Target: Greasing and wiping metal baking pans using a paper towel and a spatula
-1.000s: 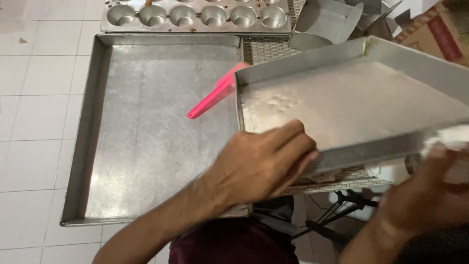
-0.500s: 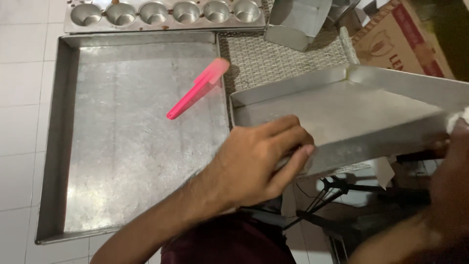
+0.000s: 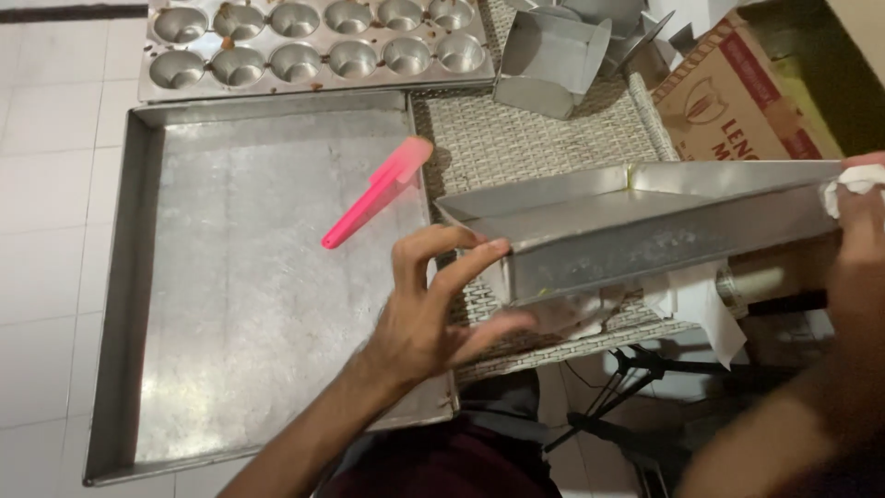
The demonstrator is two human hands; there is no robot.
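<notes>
My left hand pinches the near left corner of a rectangular metal tray, fingers on the rim and thumb underneath. The tray is lifted and tilted above a woven mat. At the tray's right end, my right hand presses a white cloth against the rim. A pink spatula lies on the right rim of a large flat metal tray, just left of my left hand.
A metal cup-mould pan lies at the top. Folded metal box moulds and a cardboard box stand at the top right. White paper hangs under the held tray. Black stand legs show below, and white tiles on the left.
The held tray has tipped more on edge, so its side wall faces me. My left hand went from lying flat over the near rim to pinching the corner.
</notes>
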